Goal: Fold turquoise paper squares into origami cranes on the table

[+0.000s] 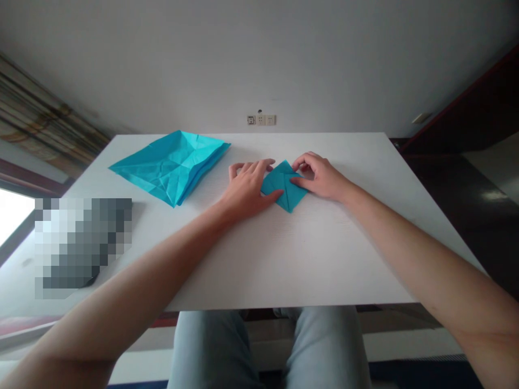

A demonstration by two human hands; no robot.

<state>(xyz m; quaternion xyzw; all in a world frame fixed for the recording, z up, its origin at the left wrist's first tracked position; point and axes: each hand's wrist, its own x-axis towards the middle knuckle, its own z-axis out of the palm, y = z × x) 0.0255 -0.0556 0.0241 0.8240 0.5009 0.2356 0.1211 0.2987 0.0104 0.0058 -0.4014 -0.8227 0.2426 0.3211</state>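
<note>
A small folded piece of blue paper (285,189) lies on the white table (284,254), a little beyond its middle. My left hand (247,186) rests on the paper's left edge with fingers stretched out and the thumb pressing its lower left side. My right hand (320,175) is curled at the paper's right corner, fingertips pinching a fold there. Both forearms reach in from the near corners of the view.
A stack of creased blue paper sheets (172,165) lies at the table's far left. A blurred-out dark object (81,243) sits near the left edge. The wall with sockets (261,120) stands behind the table. My knees (267,346) show under the near edge.
</note>
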